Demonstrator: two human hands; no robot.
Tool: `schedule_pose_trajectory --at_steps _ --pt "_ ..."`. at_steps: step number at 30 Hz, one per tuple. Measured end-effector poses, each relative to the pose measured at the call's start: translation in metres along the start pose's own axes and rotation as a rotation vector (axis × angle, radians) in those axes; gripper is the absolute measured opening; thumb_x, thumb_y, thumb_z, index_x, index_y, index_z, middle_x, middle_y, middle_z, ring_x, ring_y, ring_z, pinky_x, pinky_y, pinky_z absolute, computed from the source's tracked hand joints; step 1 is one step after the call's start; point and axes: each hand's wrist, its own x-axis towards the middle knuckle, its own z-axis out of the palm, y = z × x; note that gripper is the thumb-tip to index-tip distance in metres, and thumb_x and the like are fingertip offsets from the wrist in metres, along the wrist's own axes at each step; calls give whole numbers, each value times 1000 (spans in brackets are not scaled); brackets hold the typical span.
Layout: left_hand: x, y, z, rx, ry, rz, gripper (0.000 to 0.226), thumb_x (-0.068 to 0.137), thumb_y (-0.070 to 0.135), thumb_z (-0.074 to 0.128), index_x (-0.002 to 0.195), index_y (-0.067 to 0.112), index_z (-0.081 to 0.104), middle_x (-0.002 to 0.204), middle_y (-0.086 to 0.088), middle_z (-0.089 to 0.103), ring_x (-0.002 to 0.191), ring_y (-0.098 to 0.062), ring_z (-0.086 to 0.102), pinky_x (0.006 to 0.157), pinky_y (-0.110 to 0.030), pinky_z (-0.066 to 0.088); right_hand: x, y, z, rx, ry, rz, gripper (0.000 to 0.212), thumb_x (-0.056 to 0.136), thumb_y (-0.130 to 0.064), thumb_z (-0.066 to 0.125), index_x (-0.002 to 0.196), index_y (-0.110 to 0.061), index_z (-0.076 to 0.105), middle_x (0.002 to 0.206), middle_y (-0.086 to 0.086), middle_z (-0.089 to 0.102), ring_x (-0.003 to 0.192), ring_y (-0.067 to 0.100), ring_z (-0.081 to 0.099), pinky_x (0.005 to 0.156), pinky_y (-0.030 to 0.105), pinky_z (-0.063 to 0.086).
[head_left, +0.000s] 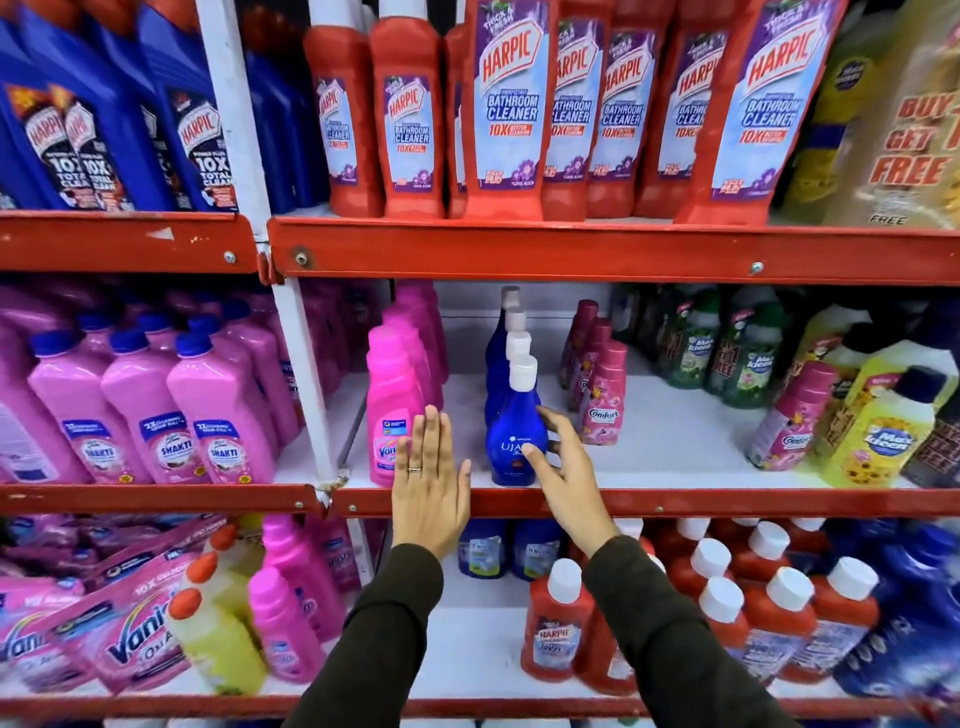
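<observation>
Watching the head feed, I had the front blue bottle (511, 434) straight ahead of the R hand (566, 467) and touching it: thumb tip on the label, index finger up the btl's right flank, other fingers spread & fairly straight. They weren't wrapped round it as far as I could tell, so a touch, not a grip. L hand (431, 488) was flat, fingers together & straight, palm fwd, just left of the blue btl and in front of the pink bottle (387, 405). Whether it touched the pink one I couldn't tell.

Blue btl stood upright, long axis vertical, white cap (522, 371) on top, at the shelf front just behind the red shelf lip (675, 503). R hand was clearly nearer; L sat beside it across a small gap.

Room: bare white shelf betw. the pink and blue btls, and more to the right of the R hand before the Comfort bottle (602, 410). More blue btls (497, 353) queued directly behind, so pushing back looked like a no-go IMO. The upper shelf beam (571, 249) sat well above the cap. My read: close the R fingers, lift over the lip, pull twd me.
</observation>
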Motion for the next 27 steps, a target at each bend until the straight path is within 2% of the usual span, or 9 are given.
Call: schedule_pose_trajectory --at_steps 4,10,15,21,23,25,27 --pt "9 -8 1 -32 -6 -19 85 101 31 34 162 5 -19 170 -10 -30 160 -20 -23 130 -38 -6 11 -6 -1 35 4 -10 45 102 -14 57 145 -24 46 145 -2 54 130 5 54 94 13 52" --pt "8 -13 4 7 -52 -42 84 102 32 32 161 3 -21 169 -13 -32 159 -21 -25 130 -38 -9 14 -5 0 5 1 -23 46 103 -14 56 146 -23 44 146 -1 52 133 9 52 94 9 50" --pt "8 -13 4 -3 -71 -48 84 101 32 30 161 4 -22 169 -12 -32 159 -21 -25 130 -38 -8 15 -4 0 -35 -4 -32 46 103 -16 55 146 -26 43 145 -3 52 130 3 51 92 5 47" --pt "7 -14 5 4 -77 -52 82 102 32 30 161 4 -19 170 -13 -30 160 -22 -24 131 -37 -11 15 -5 -1 -50 -27 -31 47 104 -17 54 147 -28 40 147 -2 50 131 4 51 93 5 47" --pt "7 -14 4 2 -65 -48 82 102 31 30 162 4 -18 170 -12 -29 160 -22 -22 131 -37 -10 13 -7 -1 -33 -30 -19 49 104 -18 55 150 -26 40 149 -3 49 130 -2 51 94 7 48" --pt "8 -13 3 -8 -55 -41 82 102 31 31 162 6 -18 171 -11 -28 160 -21 -22 131 -37 -10 8 -9 -4 9 -15 -9 52 103 -19 56 152 -26 38 147 -6 49 123 -16 51 90 6 50" --pt "9 -12 1 -8 -59 -40 82 101 30 31 162 7 -18 171 -9 -28 160 -20 -22 131 -36 -10 2 -10 -10 19 15 -15 52 102 -21 57 151 -28 39 147 -9 49 125 -15 50 92 8 50"
